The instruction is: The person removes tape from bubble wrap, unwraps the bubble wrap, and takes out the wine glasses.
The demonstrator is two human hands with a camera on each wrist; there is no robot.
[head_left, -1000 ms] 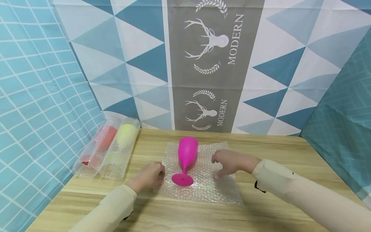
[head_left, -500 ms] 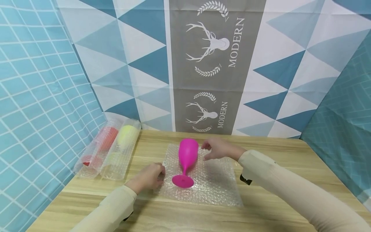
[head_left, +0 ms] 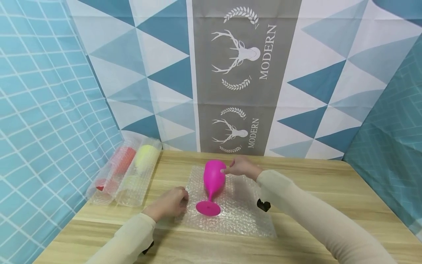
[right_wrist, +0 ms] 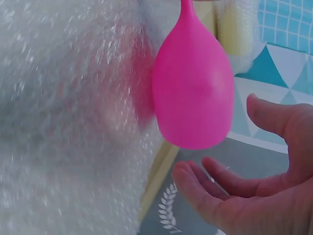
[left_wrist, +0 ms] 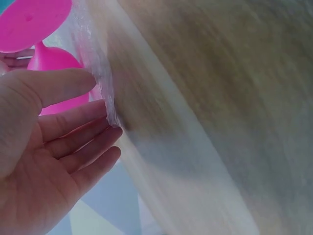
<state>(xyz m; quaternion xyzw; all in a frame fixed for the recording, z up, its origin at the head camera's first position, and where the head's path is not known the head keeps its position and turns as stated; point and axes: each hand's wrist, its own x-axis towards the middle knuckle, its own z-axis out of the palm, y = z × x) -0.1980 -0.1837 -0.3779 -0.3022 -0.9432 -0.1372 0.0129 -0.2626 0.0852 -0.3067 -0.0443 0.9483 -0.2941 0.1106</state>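
Observation:
A bright pink goblet [head_left: 214,178] lies on its side on a sheet of bubble wrap [head_left: 242,216], its round foot toward me. At the left edge of that sheet is my left hand [head_left: 169,201]; in the left wrist view its fingertips [left_wrist: 112,110] touch the wrap's edge, with the thumb apart from them. My right hand [head_left: 243,167] reaches to the goblet's rim end, thumb overlapping the bowl in the head view. The right wrist view shows the right thumb and fingers [right_wrist: 195,191] spread apart beside the bowl [right_wrist: 195,93].
Two bubble-wrapped rolls stand out at the back left: one holds a red goblet [head_left: 125,160], the other a yellow one [head_left: 145,157]. Behind the wooden table [head_left: 313,190] hangs a patterned cloth [head_left: 230,88], and a blue checked cloth [head_left: 43,121] borders the left side.
My right hand has moved left and away from me, from over the wrap's right part to the goblet's rim end. The left hand and the goblet stay in place.

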